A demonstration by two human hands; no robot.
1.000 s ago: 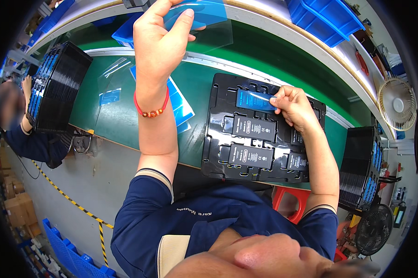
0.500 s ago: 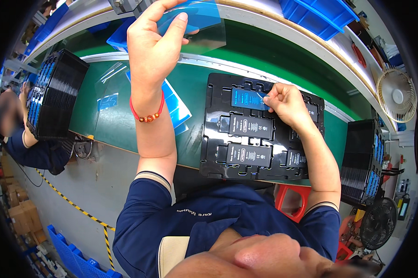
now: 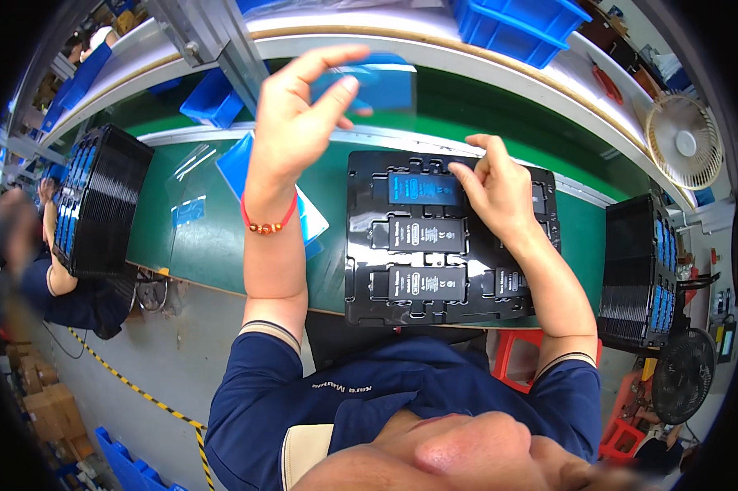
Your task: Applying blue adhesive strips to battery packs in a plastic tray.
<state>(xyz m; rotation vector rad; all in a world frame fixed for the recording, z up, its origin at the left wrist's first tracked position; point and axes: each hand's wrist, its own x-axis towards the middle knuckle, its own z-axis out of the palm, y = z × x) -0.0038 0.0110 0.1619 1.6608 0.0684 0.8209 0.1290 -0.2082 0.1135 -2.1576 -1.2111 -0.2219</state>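
Note:
Raised above the far side of the bench, my left hand [image 3: 299,114] pinches a sheet of clear and blue plastic film [image 3: 393,86], slightly blurred. A black moulded tray [image 3: 362,192] lies before me with several flat black phone-type batteries [image 3: 426,236] in its recesses. The battery at the tray's far row, a blue-covered one [image 3: 422,189], has a blue film on its face. Just right of it, my right hand [image 3: 497,188] hovers over the tray with thumb and forefinger apart and nothing seen between them. The hand and forearm hide part of the tray's right column.
Stacks of black trays stand at the bench's left [image 3: 111,204] and right [image 3: 631,274] ends. Blue and white sheets [image 3: 313,221] and clear film pieces [image 3: 191,210] lie on the green bench. Blue bins [image 3: 512,31], a shelf and fans [image 3: 684,141] surround it. A co-worker [image 3: 66,286] sits far left.
My right hand's thumb and forefinger have parted and let go at the blue-covered battery. My left hand, still holding the film, sits lower and further right in the picture; the view has shifted.

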